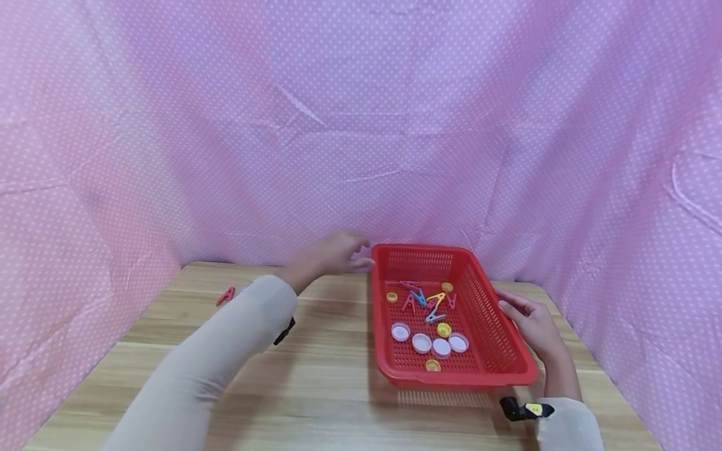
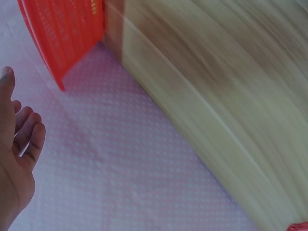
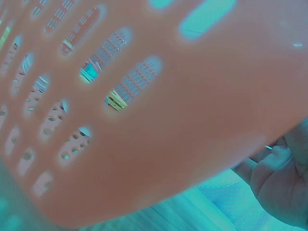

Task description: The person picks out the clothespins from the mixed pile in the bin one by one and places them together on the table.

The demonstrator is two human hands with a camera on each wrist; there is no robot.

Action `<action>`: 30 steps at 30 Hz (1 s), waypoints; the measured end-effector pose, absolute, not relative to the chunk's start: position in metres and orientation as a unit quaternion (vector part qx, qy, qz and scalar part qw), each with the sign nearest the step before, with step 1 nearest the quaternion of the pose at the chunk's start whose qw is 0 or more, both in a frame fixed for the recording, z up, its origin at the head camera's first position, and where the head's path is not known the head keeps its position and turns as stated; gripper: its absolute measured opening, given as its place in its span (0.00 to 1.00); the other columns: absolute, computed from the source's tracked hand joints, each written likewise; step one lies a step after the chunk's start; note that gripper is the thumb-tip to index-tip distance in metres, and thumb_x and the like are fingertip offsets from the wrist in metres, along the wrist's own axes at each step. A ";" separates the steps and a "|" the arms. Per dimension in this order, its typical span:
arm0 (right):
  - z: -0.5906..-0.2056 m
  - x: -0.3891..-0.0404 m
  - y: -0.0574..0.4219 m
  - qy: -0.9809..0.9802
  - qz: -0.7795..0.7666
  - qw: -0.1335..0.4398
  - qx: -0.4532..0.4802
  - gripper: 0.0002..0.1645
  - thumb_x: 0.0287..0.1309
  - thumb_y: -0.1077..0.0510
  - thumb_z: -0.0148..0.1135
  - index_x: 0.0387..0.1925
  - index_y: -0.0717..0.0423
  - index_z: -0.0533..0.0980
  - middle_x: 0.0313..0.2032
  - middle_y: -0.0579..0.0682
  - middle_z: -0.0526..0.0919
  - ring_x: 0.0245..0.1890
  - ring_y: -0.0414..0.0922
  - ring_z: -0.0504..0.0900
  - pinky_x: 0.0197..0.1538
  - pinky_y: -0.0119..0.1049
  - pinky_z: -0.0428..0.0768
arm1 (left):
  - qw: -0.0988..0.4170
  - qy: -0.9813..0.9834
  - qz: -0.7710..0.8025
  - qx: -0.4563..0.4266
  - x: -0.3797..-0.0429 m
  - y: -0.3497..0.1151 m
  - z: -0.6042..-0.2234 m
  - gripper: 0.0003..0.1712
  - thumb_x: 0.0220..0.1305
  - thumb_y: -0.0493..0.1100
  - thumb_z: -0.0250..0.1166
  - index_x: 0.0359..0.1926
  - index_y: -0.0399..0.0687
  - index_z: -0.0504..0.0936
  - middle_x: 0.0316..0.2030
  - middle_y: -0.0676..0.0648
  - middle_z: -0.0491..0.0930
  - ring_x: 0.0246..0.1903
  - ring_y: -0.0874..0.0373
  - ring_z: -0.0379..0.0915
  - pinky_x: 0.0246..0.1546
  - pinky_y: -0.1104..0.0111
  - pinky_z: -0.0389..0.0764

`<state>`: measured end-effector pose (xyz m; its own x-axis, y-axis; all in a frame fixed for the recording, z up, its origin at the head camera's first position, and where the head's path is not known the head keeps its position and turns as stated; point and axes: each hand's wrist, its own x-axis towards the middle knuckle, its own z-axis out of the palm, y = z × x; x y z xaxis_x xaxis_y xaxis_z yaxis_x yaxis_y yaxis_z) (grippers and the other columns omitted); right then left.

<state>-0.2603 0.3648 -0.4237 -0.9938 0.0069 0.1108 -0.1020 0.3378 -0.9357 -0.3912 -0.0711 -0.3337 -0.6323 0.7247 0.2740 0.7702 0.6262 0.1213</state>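
A red plastic basket (image 1: 383, 369) stands on the table, its far end near the pink cloth. My right hand (image 1: 533, 322) holds its right rim, thumb on top; in the right wrist view the basket wall hides part of the fingers. Beside the far left corner hovers my left hand (image 1: 341, 252), fingers loosely bent and holding nothing. The left wrist view shows that hand (image 2: 19, 149) apart from the basket (image 2: 67, 38). Inside the basket lie several small clothespins, including a blue one (image 1: 418, 297) and a yellow one (image 1: 437, 299), with white round caps (image 1: 421, 342) and yellow caps (image 1: 444, 329).
A red clothespin (image 1: 225, 295) lies on the wooden table (image 1: 316, 376), left of the left forearm. Pink dotted cloth (image 1: 361, 144) hangs behind the table and along both sides. The left sleeve (image 1: 214, 357) reaches across the table's left half.
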 end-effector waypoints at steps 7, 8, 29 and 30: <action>-0.424 -0.259 0.365 -0.817 0.573 0.049 0.029 0.36 0.75 0.46 0.57 0.75 0.59 0.65 0.56 0.58 0.84 0.41 0.47 0.89 0.42 0.44 0.87 | 0.076 -0.901 -0.110 -0.413 -0.385 -0.042 -0.334 0.31 0.70 0.60 0.65 0.60 0.40 0.80 0.50 0.41 0.83 0.50 0.50 0.80 0.55 0.57 0.80; -0.425 -0.259 0.366 -0.819 0.571 0.051 0.030 0.36 0.75 0.46 0.57 0.74 0.59 0.65 0.55 0.56 0.84 0.41 0.46 0.89 0.42 0.43 0.87 | 0.070 -0.903 -0.111 -0.409 -0.384 -0.038 -0.335 0.32 0.70 0.60 0.65 0.61 0.41 0.79 0.53 0.41 0.82 0.52 0.49 0.79 0.57 0.56 0.79; -0.424 -0.262 0.364 -0.821 0.567 0.057 0.028 0.35 0.74 0.47 0.59 0.73 0.61 0.66 0.50 0.50 0.87 0.38 0.45 0.89 0.40 0.42 0.88 | -0.025 -0.903 -0.129 -0.409 -0.377 0.023 -0.357 0.31 0.69 0.56 0.68 0.67 0.48 0.77 0.55 0.47 0.82 0.52 0.57 0.78 0.53 0.65 0.80; -0.425 -0.262 0.364 -0.821 0.567 0.058 0.029 0.35 0.74 0.47 0.59 0.73 0.62 0.67 0.49 0.47 0.87 0.38 0.44 0.89 0.40 0.42 0.88 | -0.032 -0.904 -0.133 -0.405 -0.377 0.024 -0.358 0.30 0.69 0.55 0.68 0.66 0.48 0.77 0.54 0.47 0.82 0.51 0.57 0.78 0.52 0.65 0.80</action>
